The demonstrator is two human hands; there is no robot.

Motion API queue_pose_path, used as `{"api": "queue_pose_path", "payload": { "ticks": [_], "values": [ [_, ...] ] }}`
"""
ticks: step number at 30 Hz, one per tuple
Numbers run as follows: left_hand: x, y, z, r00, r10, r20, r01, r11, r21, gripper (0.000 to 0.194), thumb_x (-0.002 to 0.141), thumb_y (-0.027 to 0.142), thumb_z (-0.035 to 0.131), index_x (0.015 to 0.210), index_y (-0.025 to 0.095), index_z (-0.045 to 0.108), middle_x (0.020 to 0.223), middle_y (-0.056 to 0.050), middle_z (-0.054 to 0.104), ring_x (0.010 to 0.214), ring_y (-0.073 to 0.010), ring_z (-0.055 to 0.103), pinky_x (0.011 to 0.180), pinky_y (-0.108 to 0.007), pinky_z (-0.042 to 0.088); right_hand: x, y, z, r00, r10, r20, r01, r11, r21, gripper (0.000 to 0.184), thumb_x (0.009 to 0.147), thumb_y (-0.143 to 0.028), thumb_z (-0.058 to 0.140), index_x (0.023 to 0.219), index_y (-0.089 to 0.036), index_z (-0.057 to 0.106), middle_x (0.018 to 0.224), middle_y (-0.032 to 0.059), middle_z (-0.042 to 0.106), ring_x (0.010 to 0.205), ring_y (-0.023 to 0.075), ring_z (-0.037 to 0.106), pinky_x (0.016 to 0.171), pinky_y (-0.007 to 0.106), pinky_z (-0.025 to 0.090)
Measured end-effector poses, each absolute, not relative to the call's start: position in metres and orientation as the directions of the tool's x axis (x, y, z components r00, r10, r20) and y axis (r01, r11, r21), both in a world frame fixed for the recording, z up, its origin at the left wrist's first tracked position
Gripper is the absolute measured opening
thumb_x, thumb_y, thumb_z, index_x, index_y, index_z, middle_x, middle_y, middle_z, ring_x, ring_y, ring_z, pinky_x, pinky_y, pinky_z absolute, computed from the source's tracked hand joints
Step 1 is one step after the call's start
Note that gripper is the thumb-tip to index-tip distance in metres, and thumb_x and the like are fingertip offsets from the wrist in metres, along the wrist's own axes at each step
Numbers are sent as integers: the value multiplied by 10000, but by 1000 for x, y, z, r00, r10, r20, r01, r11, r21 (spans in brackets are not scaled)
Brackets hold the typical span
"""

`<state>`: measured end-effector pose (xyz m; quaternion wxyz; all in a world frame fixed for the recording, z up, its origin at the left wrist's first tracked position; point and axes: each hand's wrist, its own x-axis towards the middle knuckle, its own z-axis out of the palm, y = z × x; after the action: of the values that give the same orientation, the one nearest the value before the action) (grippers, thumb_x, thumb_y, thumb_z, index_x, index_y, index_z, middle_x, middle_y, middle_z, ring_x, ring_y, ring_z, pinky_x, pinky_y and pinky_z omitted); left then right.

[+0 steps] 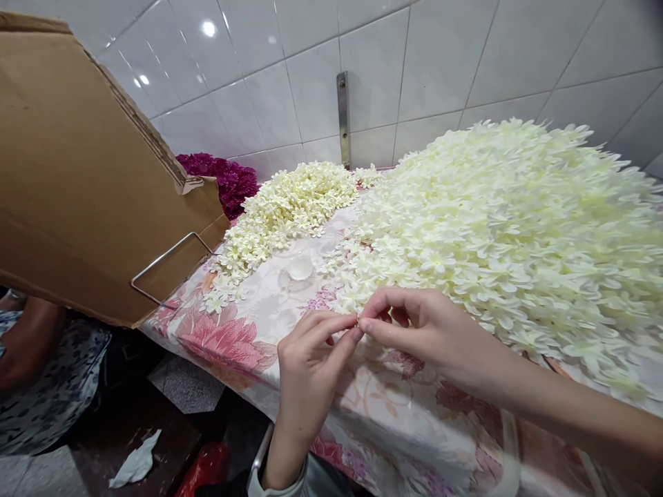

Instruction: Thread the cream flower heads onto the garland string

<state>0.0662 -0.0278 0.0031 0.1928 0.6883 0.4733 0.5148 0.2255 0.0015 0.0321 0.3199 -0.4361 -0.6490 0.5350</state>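
Above the front of the table, my left hand (313,359) and my right hand (414,321) meet fingertip to fingertip. Each one pinches thumb against forefinger. Whatever lies between the fingertips is too small and covered to make out. Right behind my hands spreads a large heap of white artificial flowers (497,221), its edge close to my right hand. A smaller pile of cream flowers (295,200) lies farther back on the left. Between the two piles sits a small clear round dish (300,267).
A big cardboard box (93,172) stands at the left, with a bent metal wire frame (166,259) by its lower corner. Purple flowers (222,176) are behind it. A flowered cloth (228,345) covers the table. Another person's arm (31,338) shows at lower left.
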Motion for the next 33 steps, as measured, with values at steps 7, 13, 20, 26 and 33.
{"api": "queue_pose_path", "payload": {
  "ticks": [7, 13, 20, 26, 33],
  "values": [
    [65, -26, -1, -101, 840, 533, 480, -428, 766, 61, 807, 176, 643, 819, 192, 700, 764, 4, 678, 660, -93, 585, 614, -180, 475, 233, 4, 35, -313, 801, 510, 528, 593, -608, 206, 870, -234, 474, 920, -174, 664, 899, 81, 683, 862, 222, 615, 768, 385, 475],
    [69, -28, -3, -36, 785, 619, 602, -477, 640, 79, 808, 142, 637, 853, 173, 694, 762, -9, 673, 666, -106, 594, 614, -194, 481, 230, 0, 28, -389, 685, 616, 549, 709, -442, 65, 829, -217, 568, 841, -181, 621, 839, 61, 668, 843, 218, 600, 727, 351, 457],
    [76, -30, -5, 82, 675, 733, 681, -575, 453, 114, 818, 93, 610, 897, 139, 679, 796, -52, 682, 752, -149, 626, 695, -241, 500, 223, -4, 18, -196, 902, 385, 443, 432, -786, 99, 794, -137, 545, 840, -222, 521, 775, -6, 638, 753, 158, 623, 640, 262, 463],
    [77, -31, -7, 109, 690, 716, 677, -579, 455, 156, 814, 80, 615, 944, 130, 686, 805, -51, 686, 765, -140, 624, 715, -233, 504, 223, -2, 14, -205, 949, 239, 332, 297, -896, 79, 843, -220, 542, 799, -219, 477, 761, 2, 572, 713, 149, 584, 623, 273, 455],
    [72, -28, -4, -52, 832, 552, 576, -426, 697, 253, 798, 230, 656, 1045, 174, 651, 1051, -82, 678, 940, -185, 646, 744, -251, 542, 224, -1, 19, -308, 931, 197, 185, 261, -947, 67, 872, -233, 513, 814, -215, 483, 767, -9, 549, 741, 129, 578, 677, 268, 469]
  ]
}}
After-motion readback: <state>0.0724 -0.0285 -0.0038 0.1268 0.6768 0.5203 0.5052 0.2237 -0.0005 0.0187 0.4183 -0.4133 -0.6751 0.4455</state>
